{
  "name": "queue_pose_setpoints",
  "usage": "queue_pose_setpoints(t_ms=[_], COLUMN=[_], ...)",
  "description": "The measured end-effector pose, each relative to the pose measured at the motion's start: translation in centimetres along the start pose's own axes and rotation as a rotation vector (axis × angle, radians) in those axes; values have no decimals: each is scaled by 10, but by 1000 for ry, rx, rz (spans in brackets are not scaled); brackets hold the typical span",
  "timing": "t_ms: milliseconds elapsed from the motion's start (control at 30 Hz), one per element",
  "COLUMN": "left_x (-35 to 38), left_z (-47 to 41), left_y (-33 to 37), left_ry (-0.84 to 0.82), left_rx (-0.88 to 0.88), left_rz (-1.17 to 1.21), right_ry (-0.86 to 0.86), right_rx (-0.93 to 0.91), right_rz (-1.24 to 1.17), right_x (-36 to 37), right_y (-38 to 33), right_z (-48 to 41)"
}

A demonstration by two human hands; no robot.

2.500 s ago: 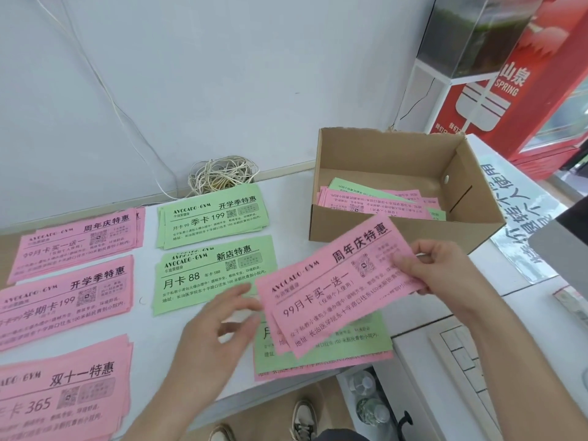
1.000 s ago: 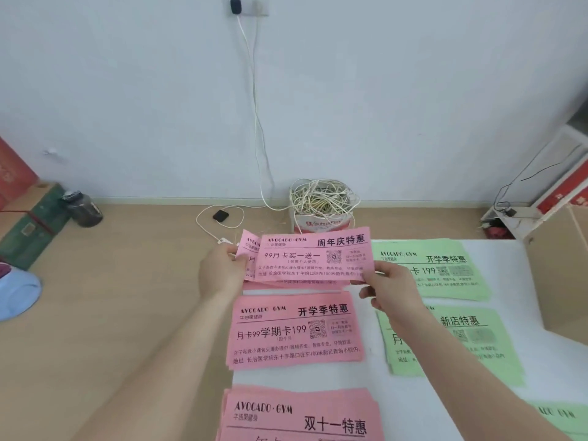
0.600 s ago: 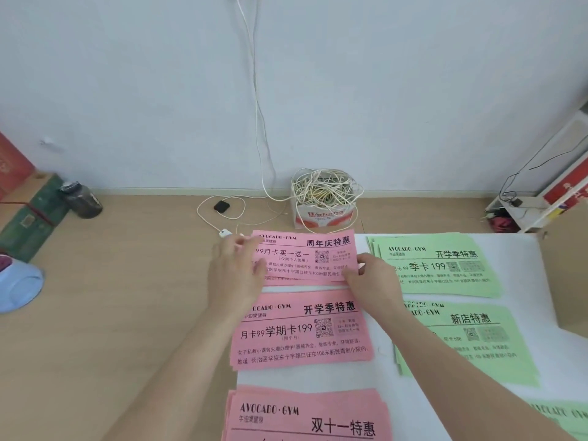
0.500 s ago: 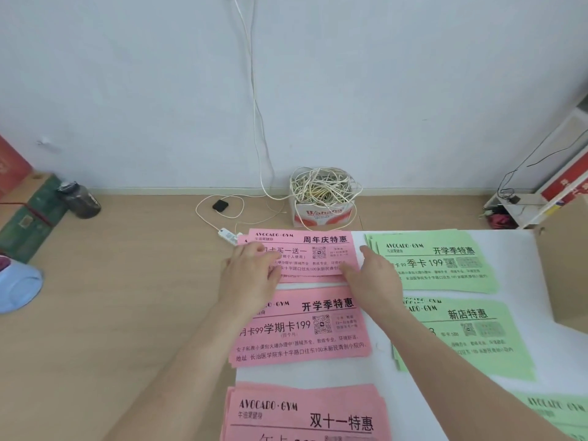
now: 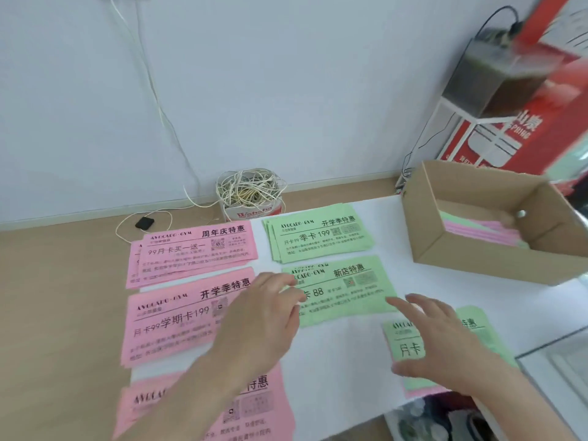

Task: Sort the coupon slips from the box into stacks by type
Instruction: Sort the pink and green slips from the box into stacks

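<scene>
White surface (image 5: 334, 361) keeps stacks (image 5: 197, 253) apart by type; my left grip (image 5: 264, 323) and right grip (image 5: 445, 348) are spread, empty, free for the box (image 5: 471, 259).

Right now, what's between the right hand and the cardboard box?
Nothing but bare white tabletop. In the head view, the right hand hovers short of the cardboard box, with no slips in that stretch.

Bare white strip of surface (image 5: 343, 361) runs from near edge up middle, between pink stacks (image 5: 178, 323) along left edge and green stacks (image 5: 321, 240): open lane. Cardboard box (image 5: 477, 259) blocks far right corner, top open. Narrow bare gap between box and green stacks. Cable coil (image 5: 251, 192) just beyond far edge.
</scene>
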State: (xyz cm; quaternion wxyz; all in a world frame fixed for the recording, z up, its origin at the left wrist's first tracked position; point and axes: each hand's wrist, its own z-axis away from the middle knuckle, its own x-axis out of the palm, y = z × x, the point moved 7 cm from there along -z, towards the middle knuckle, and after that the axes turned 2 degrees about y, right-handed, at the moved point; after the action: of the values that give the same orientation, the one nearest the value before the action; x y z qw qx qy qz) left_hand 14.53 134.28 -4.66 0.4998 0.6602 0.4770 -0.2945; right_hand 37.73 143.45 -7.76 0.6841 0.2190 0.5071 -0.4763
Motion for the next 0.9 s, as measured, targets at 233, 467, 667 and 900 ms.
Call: queue_pose_setpoints(t_ms=[233,467,667,900], left_x=[120,182,175,178], left_z=[12,21,20,17], left_y=[132,171,167,172], left_ry=[-373,-468,-393,-468], left_rx=[102,61,-35,-82], left_rz=[-34,-196,-158,-271], right_ry=[-45,37,265,246], right_rx=[84,-160,151,205], right_rz=[19,-219,-333,-591], right_x=[45,55,32,37], right_y=[89,104,180,195], right_z=[14,18,26,20])
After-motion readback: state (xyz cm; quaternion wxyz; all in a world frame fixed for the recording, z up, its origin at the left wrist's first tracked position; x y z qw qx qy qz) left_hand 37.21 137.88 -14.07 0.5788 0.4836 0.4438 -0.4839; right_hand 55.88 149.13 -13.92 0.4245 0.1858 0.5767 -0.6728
